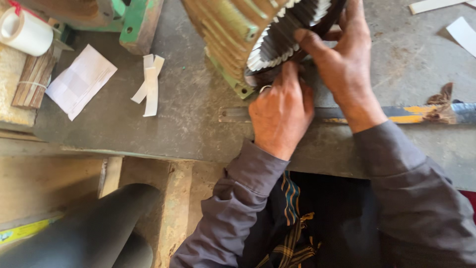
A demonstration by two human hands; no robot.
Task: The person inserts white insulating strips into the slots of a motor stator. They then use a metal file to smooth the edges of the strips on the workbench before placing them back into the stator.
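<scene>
Grey, scuffed desk (pixel 188 99) fills head view. Green finned motor housing (pixel 225 34) at 12 o'clock, w/ white insulation papers lining its slots (pixel 277 42). Left hand (pixel 280 116) at centre, fingers curled shut vs lower edge of the slots; can't tell what it pinches. Right hand (pixel 347 64) at 1 o'clock, thumb + fingers pressed on the slot papers, closed onto them. Metal ruler (pixel 238 115) lies on desk under both wrists. Folded paper strips (pixel 148 84) at 10 o'clock, white paper sheet (pixel 82 79) further left, tape roll (pixel 22 30) top-left corner.
</scene>
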